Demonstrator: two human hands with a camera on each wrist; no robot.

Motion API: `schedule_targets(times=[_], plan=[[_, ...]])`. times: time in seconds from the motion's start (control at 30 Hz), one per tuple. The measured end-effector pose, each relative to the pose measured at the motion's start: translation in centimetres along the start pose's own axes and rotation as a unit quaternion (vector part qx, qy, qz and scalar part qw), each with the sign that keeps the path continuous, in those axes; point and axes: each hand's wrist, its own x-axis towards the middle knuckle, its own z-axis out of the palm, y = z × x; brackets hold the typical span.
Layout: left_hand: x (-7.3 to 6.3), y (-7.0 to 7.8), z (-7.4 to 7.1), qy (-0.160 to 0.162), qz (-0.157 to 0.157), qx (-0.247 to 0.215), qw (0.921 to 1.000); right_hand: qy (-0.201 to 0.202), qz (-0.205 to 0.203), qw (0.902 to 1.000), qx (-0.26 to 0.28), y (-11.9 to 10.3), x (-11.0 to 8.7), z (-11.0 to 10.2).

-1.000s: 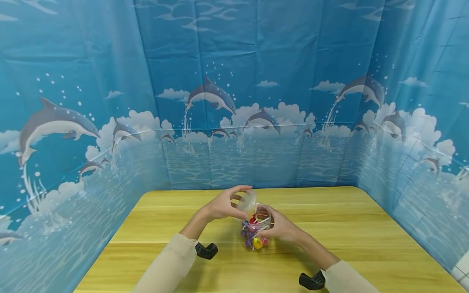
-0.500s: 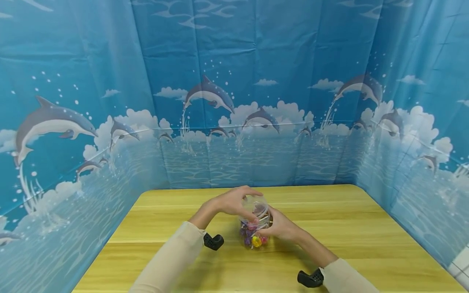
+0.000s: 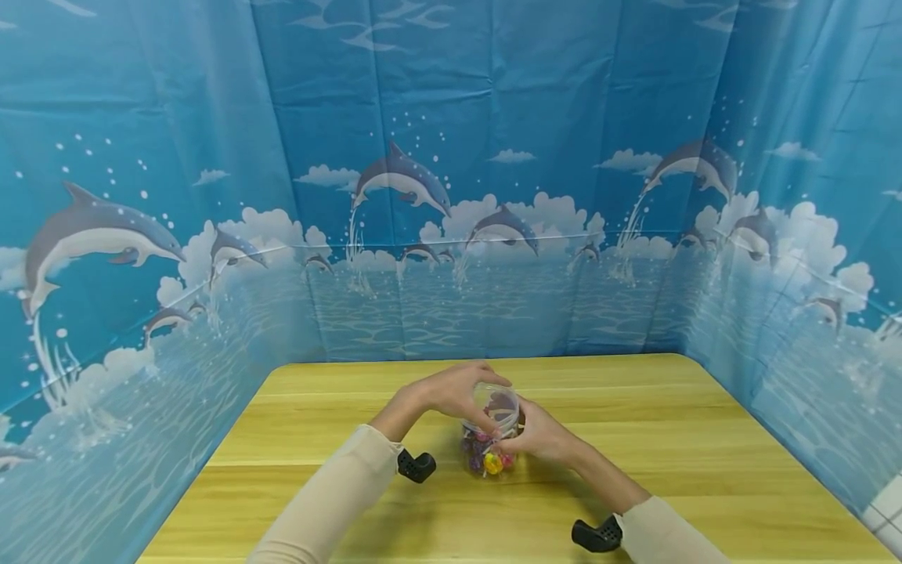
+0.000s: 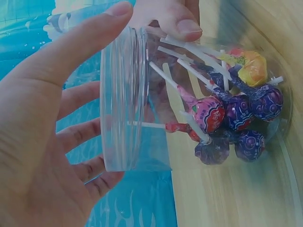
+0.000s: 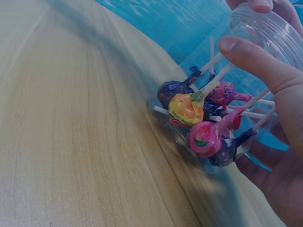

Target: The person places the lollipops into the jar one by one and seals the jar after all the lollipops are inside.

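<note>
A clear plastic jar (image 4: 175,146) stands on the table, holding several lollipops (image 4: 208,113) in purple, pink, red and yellow wrappers with white sticks. Its clear lid (image 4: 111,118) sits over the mouth, and whether the threads are engaged cannot be told. My left hand (image 3: 454,394) grips the lid's rim, thumb on the near side and fingers round the far side. With my right hand (image 3: 546,433) I hold the jar's body from the right, the thumb in front and the fingers behind. In the right wrist view a yellow lollipop (image 5: 185,109) lies near the jar's bottom.
The jar is near the middle of a yellow wood-grain table (image 3: 296,439). Blue dolphin-print curtains (image 3: 451,298) enclose the back and sides. A black strap piece (image 3: 417,466) sits at the left wrist, and another black piece (image 3: 597,535) at the right.
My left hand has moved right and brought the lid from a tilt beside the mouth down flat onto the jar. The right hand has kept its hold on the jar.
</note>
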Motion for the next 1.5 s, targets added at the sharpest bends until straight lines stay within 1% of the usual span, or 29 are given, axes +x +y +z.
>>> schedule_targets(times=[0.17,0.33,0.47,0.67,0.77,0.83,0.93,1.0,1.13,1.23,1.33,1.43,1.5], plan=[[0.0,0.0,0.2,0.009,-0.004,0.002,0.9999,-0.002,-0.01,0.9999,-0.001,0.0,0.1,0.0],[0.3,-0.1,0.3,0.016,0.008,0.015,0.9997,0.002,-0.012,0.9999,-0.003,-0.3,0.2,-0.1],[0.5,0.0,0.3,0.012,0.013,0.03,0.9994,0.002,-0.013,0.9999,-0.006,-0.5,0.2,-0.2],[0.3,-0.5,0.4,0.0,0.009,0.026,0.9996,-0.008,-0.019,0.9998,0.008,-0.2,0.3,-0.2],[0.2,-0.9,0.8,0.004,0.013,0.015,0.9998,-0.011,-0.02,0.9995,0.022,0.1,0.3,-0.2],[0.2,-1.2,1.0,0.008,0.012,0.001,0.9999,-0.011,-0.02,0.9993,0.029,0.4,0.4,-0.1],[0.2,-1.5,1.2,0.01,0.018,-0.021,0.9996,-0.009,-0.023,0.9991,0.034,0.8,0.4,0.0],[0.2,-1.8,1.3,0.005,0.025,-0.04,0.9989,-0.008,-0.023,0.999,0.038,0.9,0.5,0.0],[0.2,-2.2,1.2,-0.016,0.045,-0.077,0.9959,-0.01,-0.018,0.9988,0.044,1.0,0.4,0.0],[-0.1,-2.4,1.3,-0.024,0.047,-0.099,0.9937,-0.017,-0.013,0.9987,0.045,0.9,0.4,0.0],[-0.6,-2.7,1.6,-0.003,0.03,-0.112,0.9932,-0.019,-0.01,0.9988,0.045,0.9,0.4,0.0],[-1.2,-2.7,2.3,0.04,-0.001,-0.111,0.9931,-0.016,-0.007,0.999,0.04,0.9,0.4,0.0],[-1.6,-2.7,2.8,0.07,-0.022,-0.115,0.9906,-0.013,-0.005,0.9992,0.036,1.0,0.5,0.0]])
